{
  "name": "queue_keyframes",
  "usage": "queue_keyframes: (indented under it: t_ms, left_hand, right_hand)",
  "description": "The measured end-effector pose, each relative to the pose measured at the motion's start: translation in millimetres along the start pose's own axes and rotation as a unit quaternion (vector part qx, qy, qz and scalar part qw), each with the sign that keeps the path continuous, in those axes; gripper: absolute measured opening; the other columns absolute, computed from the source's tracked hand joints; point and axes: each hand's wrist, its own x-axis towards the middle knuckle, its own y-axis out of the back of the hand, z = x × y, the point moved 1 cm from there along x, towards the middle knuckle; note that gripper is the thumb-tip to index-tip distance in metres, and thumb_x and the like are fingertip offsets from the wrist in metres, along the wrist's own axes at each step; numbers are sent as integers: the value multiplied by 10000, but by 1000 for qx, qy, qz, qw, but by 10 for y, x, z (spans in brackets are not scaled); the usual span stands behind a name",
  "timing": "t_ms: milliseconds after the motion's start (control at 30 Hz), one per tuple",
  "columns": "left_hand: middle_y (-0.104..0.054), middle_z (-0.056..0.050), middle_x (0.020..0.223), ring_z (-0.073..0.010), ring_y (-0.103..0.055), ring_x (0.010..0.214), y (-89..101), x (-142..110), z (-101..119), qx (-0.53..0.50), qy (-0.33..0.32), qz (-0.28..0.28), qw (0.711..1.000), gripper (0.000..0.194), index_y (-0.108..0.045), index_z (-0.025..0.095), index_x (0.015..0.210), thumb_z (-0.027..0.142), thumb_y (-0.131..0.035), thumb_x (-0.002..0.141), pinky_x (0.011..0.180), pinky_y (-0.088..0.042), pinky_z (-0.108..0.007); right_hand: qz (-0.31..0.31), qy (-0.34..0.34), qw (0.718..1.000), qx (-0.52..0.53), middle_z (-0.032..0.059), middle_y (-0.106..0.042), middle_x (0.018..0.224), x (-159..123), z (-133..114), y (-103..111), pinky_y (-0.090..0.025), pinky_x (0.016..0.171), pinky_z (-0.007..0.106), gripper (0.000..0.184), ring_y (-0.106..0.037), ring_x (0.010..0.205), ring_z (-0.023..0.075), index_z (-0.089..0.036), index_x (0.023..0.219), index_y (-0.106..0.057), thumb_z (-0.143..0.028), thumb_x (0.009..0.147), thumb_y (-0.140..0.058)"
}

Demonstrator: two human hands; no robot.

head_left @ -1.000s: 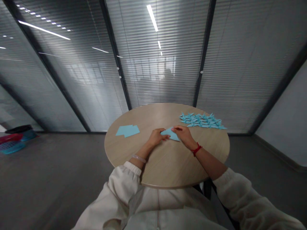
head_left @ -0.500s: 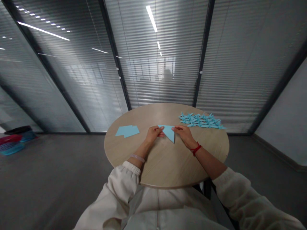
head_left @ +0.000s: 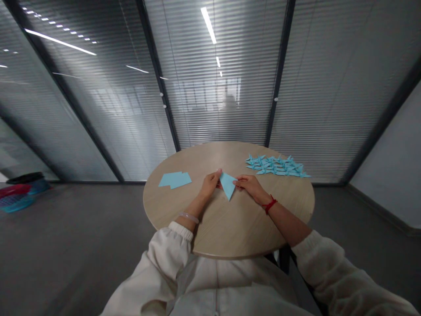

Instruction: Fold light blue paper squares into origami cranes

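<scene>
Between my hands, above the middle of the round table, is a folded sheet of light blue origami paper (head_left: 227, 185), kite-shaped with a point toward me. My left hand (head_left: 210, 183) is closed on its left edge, thumb up at the top corner. From the right, my right hand (head_left: 250, 186) pinches the opposite edge between thumb and fingers. Some fingertips of the left hand are hidden behind the paper. Flat blue sheets (head_left: 175, 179) lie overlapping to the left of my left hand. Beyond my right hand, several folded blue paper cranes (head_left: 275, 165) stand in close rows.
The round wooden table (head_left: 237, 232) has its near edge at my body. Glass panels with blinds (head_left: 217, 118) rise behind it. On the floor at far left are a blue and red basket (head_left: 16, 199) and a dark-rimmed bin (head_left: 31, 182).
The paper has gone from a wider shape with a flap to a narrower kite, its point shifted left. My left thumb has risen, and my right hand has lowered slightly.
</scene>
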Motion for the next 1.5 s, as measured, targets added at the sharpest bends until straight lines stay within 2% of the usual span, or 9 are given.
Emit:
queue_keyframes:
  t_ms: [100,167,367,567,700,867,1033,1233,1500]
  left_hand:
    - [-654,-58,648,-148,-601,593,-54,-22,-5,-24,35,-89,995,655,-637,113,680,756,-673,559,605,-501,-281]
    - [-661,-58,646,-144,-597,587,-69,-28,-8,-23,44,-116,992,636,-658,105,683,716,-729,520,618,-501,-282]
    - [-626,-26,568,-116,-550,529,-56,-50,30,1,22,-98,995,606,-642,114,610,710,-721,534,580,-471,-252]
    - [-680,-62,639,-137,-585,577,-79,-85,68,7,29,-145,989,575,-689,111,661,677,-728,561,609,-472,-257]
    - [-693,-75,653,-141,-583,576,-68,-80,65,22,15,-148,989,588,-706,111,679,691,-704,580,603,-467,-257]
    - [-711,-93,735,-145,-612,654,-79,-121,92,30,10,-180,983,588,-708,100,714,683,-653,663,654,-458,-246]
    - [-705,-93,701,-165,-629,661,-74,-133,117,54,23,-185,981,617,-694,93,684,706,-658,632,654,-464,-260]
    - [-729,-121,769,-186,-671,701,-91,-92,-4,-12,65,-196,978,620,-711,81,808,671,-706,619,701,-506,-299]
    - [-733,-136,747,-201,-693,666,-88,-23,-135,-36,91,-201,975,625,-701,67,830,647,-745,599,708,-529,-343]
  right_hand:
    - [49,10,998,22,16,-679,659,28,27,29,-415,559,259,321,-550,572,136,-176,730,-704,-450,580,-781]
    - [66,12,997,36,11,-681,671,29,29,35,-418,576,261,314,-558,591,140,-185,731,-702,-446,579,-787]
    - [58,12,997,58,0,-676,685,12,21,19,-434,628,268,310,-581,628,144,-191,749,-700,-435,587,-801]
    - [78,15,994,75,9,-684,704,29,28,26,-460,661,280,348,-597,660,155,-185,751,-701,-447,554,-818]
    - [71,15,994,80,16,-696,714,31,27,23,-473,671,281,353,-605,669,157,-184,748,-705,-446,544,-825]
    - [92,29,991,95,17,-707,746,42,26,31,-490,703,290,379,-619,691,157,-179,779,-712,-450,539,-825]
    - [96,34,989,105,11,-700,727,36,-2,18,-482,702,294,362,-613,678,154,-179,763,-713,-436,537,-833]
    - [118,42,986,109,11,-695,739,56,18,39,-482,711,299,381,-616,694,161,-182,773,-710,-444,528,-840]
    - [136,45,984,106,9,-681,716,63,28,51,-480,707,301,397,-613,684,161,-178,786,-704,-454,535,-839]
